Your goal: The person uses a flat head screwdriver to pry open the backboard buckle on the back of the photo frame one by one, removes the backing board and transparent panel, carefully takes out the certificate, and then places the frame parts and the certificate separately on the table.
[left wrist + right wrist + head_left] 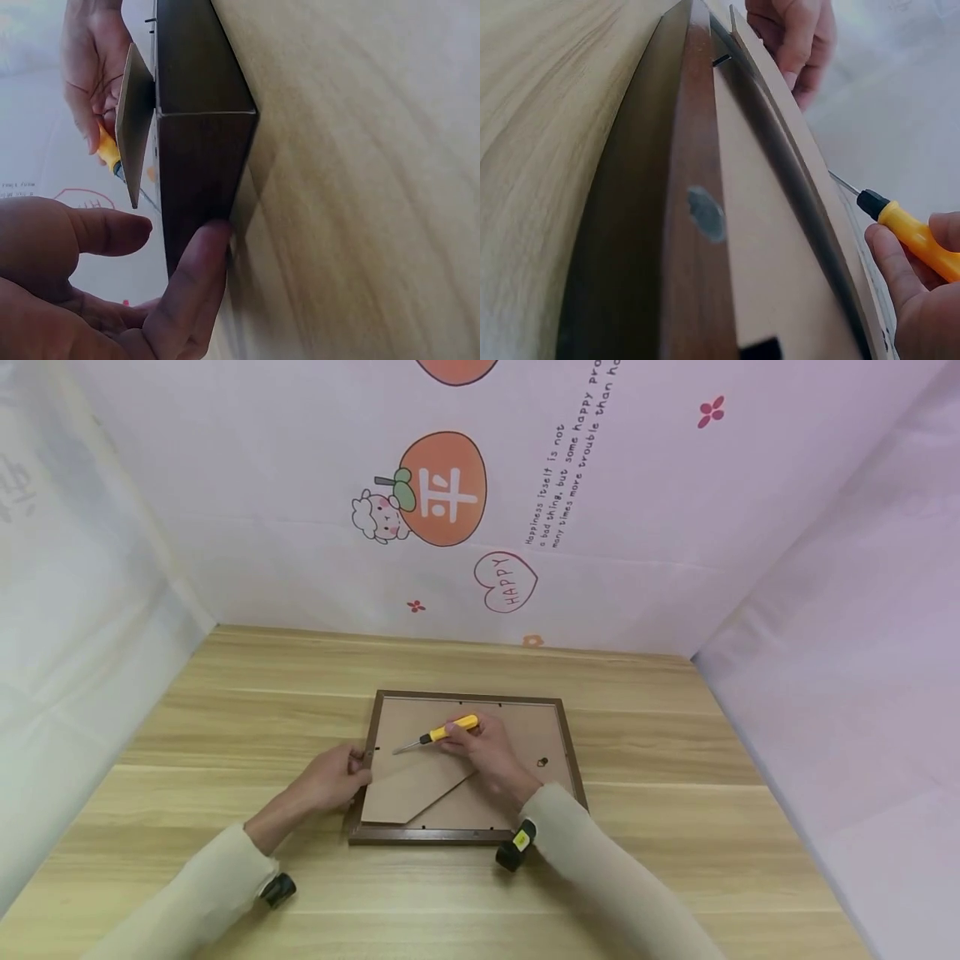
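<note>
The frame (pixel 435 836) lies on the table (pixel 660 843), beneath the screwdriver (pixel 453 728).

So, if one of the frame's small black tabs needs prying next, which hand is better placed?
Right, probably: the right hand holds the yellow screwdriver over the frame. The left hand has fingers against the frame's outer side and no tool, so seems better suited to steadying.

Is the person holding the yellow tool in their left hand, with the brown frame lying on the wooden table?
Not quite: the yellow tool is in the person's right hand, as the head view shows. The brown frame does lie on the wooden table.
</note>
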Action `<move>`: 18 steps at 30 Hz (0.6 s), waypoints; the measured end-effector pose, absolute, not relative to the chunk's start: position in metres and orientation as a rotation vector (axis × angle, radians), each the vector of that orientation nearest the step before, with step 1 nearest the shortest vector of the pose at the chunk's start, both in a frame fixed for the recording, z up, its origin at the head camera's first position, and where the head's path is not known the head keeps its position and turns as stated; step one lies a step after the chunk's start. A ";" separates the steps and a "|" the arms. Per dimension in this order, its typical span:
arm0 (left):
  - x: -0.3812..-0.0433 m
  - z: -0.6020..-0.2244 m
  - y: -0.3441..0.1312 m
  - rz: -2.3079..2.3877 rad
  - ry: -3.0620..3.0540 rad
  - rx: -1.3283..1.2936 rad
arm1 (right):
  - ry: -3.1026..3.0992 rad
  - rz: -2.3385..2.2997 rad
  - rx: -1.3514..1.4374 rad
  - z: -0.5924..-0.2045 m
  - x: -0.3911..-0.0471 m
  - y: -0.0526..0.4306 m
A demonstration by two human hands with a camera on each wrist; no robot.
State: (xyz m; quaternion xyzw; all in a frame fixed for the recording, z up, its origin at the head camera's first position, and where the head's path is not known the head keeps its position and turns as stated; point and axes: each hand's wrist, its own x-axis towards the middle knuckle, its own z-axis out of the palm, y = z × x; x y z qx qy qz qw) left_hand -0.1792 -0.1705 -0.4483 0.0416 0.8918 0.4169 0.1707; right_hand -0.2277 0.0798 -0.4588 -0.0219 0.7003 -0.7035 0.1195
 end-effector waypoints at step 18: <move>-0.183 -0.453 -0.171 1.238 2.529 0.105 | 2.061 -2.029 -0.025 -0.463 -0.227 0.062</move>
